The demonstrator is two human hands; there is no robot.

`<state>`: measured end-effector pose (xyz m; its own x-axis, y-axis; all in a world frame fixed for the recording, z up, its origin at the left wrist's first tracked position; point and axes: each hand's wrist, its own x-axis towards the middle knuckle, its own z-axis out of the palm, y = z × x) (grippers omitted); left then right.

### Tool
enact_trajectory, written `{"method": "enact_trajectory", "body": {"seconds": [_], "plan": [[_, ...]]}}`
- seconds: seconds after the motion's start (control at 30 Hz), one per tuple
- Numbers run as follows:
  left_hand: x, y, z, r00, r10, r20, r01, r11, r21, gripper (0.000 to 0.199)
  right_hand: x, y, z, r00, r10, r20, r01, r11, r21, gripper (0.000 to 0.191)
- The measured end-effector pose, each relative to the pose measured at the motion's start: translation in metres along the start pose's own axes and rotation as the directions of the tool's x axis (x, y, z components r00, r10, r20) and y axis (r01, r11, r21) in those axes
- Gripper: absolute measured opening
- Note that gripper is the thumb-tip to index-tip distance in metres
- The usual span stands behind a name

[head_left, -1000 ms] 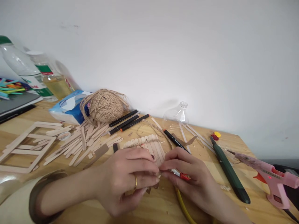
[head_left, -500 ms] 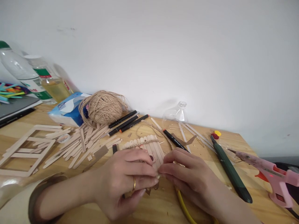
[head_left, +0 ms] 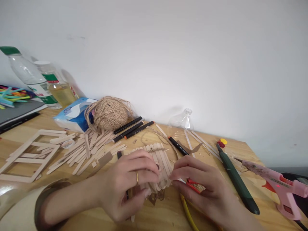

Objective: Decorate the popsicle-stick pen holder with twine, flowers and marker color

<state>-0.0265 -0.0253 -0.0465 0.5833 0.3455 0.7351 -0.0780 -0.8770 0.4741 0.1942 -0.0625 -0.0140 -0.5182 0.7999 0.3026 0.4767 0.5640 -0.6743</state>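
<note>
A small panel of wooden craft sticks (head_left: 161, 159) laid side by side, with a twine braid (head_left: 156, 149) along its far end, lies in front of me. My left hand (head_left: 134, 183), wearing a ring, curls over its left part with the fingers bent and the thumb at the near edge. At the panel's right edge, my right hand (head_left: 199, 183) has thumb and index finger close together. A red patterned item (head_left: 194, 186) with a whitish tip shows between its fingers; its kind is unclear. Loose twine (head_left: 158, 194) sits by the near edge.
Loose craft sticks (head_left: 79, 152), a stick frame (head_left: 29, 157), a twine ball (head_left: 110, 112) and markers (head_left: 131, 128) lie left and behind. Right are a dark green tool (head_left: 238, 179), a pink glue gun (head_left: 276, 179) and a yellow curved strip (head_left: 189, 213). A cut bottle top (head_left: 184, 120) stands by the wall.
My right hand's fingers have parted somewhat, and the red item now shows between them. My left hand has shifted slightly on the panel. The whole view has tilted a little.
</note>
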Motion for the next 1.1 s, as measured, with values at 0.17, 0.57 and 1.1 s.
{"method": "enact_trajectory", "body": {"seconds": [0.17,0.57,1.1], "plan": [[0.003,0.003,0.001,0.999,0.019,0.032,-0.019,0.999,0.025,0.026,0.003,-0.005,0.007,0.999,-0.014,0.040,0.016,0.999,-0.035,0.013],[0.007,0.005,0.001,0.996,0.011,0.086,-0.014,0.999,0.043,0.024,0.006,-0.002,0.004,0.986,-0.052,0.161,0.069,0.992,-0.105,0.016],[0.005,0.006,0.001,0.996,0.022,0.082,-0.024,0.999,0.033,0.024,0.004,0.002,0.000,0.991,-0.018,0.131,0.015,1.000,0.021,0.013]]}}
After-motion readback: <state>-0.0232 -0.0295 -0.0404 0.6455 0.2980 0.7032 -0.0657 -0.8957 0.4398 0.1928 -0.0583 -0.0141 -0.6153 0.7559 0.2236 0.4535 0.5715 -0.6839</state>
